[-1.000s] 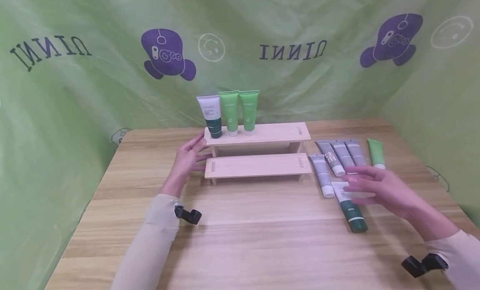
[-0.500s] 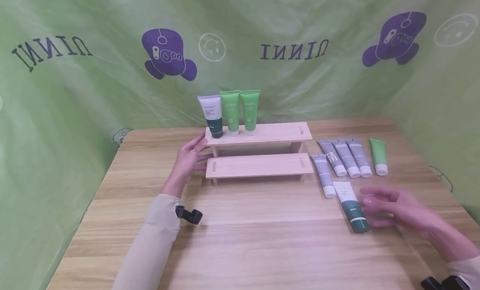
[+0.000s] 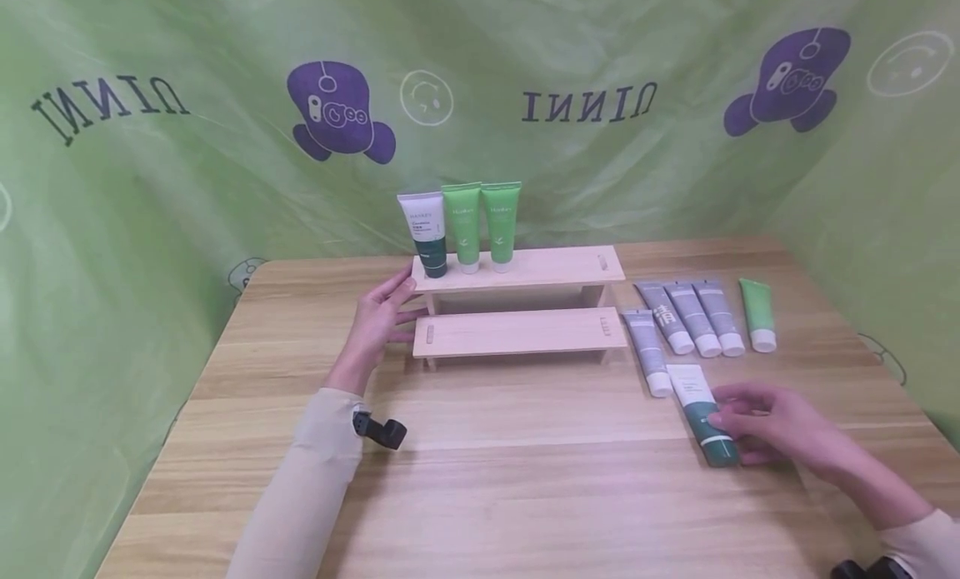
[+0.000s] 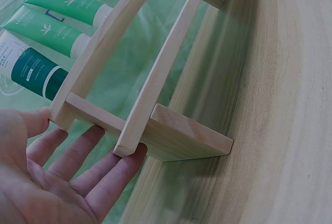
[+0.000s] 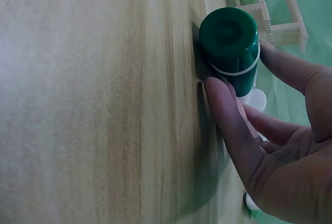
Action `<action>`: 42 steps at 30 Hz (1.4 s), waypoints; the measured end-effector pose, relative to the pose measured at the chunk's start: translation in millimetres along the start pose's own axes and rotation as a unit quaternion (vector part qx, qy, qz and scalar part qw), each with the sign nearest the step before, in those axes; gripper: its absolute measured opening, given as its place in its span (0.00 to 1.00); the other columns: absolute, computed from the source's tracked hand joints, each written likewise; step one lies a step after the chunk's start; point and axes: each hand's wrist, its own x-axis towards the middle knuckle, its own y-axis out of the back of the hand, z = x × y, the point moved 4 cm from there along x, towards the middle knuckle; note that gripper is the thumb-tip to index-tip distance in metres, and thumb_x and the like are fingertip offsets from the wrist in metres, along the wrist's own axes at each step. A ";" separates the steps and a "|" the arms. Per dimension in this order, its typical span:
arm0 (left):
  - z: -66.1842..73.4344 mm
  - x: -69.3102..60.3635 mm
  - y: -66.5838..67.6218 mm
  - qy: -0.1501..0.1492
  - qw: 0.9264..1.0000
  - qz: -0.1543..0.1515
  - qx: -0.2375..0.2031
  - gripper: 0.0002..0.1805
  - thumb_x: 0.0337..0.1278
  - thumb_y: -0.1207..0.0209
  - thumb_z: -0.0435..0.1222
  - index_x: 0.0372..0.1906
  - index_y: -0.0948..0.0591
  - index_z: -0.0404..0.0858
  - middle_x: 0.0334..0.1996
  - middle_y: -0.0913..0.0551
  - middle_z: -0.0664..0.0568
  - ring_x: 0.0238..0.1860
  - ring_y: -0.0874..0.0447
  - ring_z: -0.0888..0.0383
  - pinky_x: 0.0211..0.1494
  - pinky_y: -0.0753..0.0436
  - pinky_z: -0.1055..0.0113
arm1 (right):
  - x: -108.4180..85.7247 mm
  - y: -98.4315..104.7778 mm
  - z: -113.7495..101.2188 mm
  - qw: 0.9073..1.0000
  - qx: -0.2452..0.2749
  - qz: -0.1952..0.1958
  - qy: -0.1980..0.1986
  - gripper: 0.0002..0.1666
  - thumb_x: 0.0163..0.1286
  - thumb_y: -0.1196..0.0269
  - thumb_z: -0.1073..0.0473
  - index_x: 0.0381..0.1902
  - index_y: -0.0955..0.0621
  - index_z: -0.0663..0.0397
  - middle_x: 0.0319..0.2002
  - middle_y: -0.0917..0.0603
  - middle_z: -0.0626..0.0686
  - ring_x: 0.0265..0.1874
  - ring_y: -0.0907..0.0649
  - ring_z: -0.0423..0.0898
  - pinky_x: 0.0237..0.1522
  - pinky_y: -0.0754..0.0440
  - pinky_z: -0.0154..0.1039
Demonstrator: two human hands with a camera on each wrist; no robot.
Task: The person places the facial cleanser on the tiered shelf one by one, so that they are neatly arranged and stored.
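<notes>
A two-tier wooden stand point(image 3: 517, 332) has a white and dark-green tube point(image 3: 429, 233) and two light-green tubes point(image 3: 465, 227) upright on the left of its upper shelf. My left hand point(image 3: 372, 322) touches the stand's left end, thumb at the upper shelf's edge and fingers extended along the side and lower shelf point(image 4: 155, 73). On the table at the right lies another white and dark-green tube point(image 3: 702, 414). My right hand point(image 3: 787, 425) pinches this tube near its green cap point(image 5: 228, 32), thumb on one side and fingers on the other.
Several grey-lilac tubes point(image 3: 690, 319) with white caps lie right of the stand; one of them point(image 3: 647, 352) is nearer, beside the lying white and green tube. A light-green tube point(image 3: 759, 314) lies farther right. Green printed cloth point(image 3: 465, 46) hangs behind the wooden table point(image 3: 480, 496).
My right hand has moved from above the tubes toward the near right, then in to the lying white and green tube, which it now pinches. My left hand has stayed at the stand.
</notes>
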 end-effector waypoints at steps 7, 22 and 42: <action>-1.5 0.2 -0.7 0.001 1.000 0.000 -0.004 0.28 0.73 0.45 0.51 0.74 0.31 0.57 0.68 0.26 0.40 0.57 0.18 0.40 0.52 0.16 0.41 | 5.2 -0.1 -0.1 1.000 -0.027 0.010 -0.003 0.42 0.69 0.32 0.58 0.67 0.38 0.81 0.49 0.19 0.66 0.35 0.13 0.52 0.35 0.11 0.47; 0.0 -1.5 0.6 -0.002 1.000 -0.001 -0.005 0.28 0.73 0.45 0.52 0.74 0.31 0.57 0.68 0.27 0.39 0.58 0.19 0.39 0.52 0.16 0.41 | 11.4 -8.6 -12.3 0.994 -0.107 0.038 0.010 0.38 0.66 0.29 0.54 0.61 0.31 0.77 0.43 0.17 0.60 0.32 0.17 0.48 0.28 0.12 0.44; -0.3 -0.2 0.0 -0.005 1.000 -0.006 -0.003 0.28 0.74 0.46 0.51 0.75 0.32 0.56 0.67 0.26 0.38 0.59 0.20 0.37 0.53 0.16 0.41 | 5.9 -7.8 -7.6 0.998 -0.064 0.030 -0.002 0.44 0.66 0.29 0.55 0.64 0.36 0.81 0.48 0.20 0.68 0.34 0.16 0.51 0.31 0.11 0.46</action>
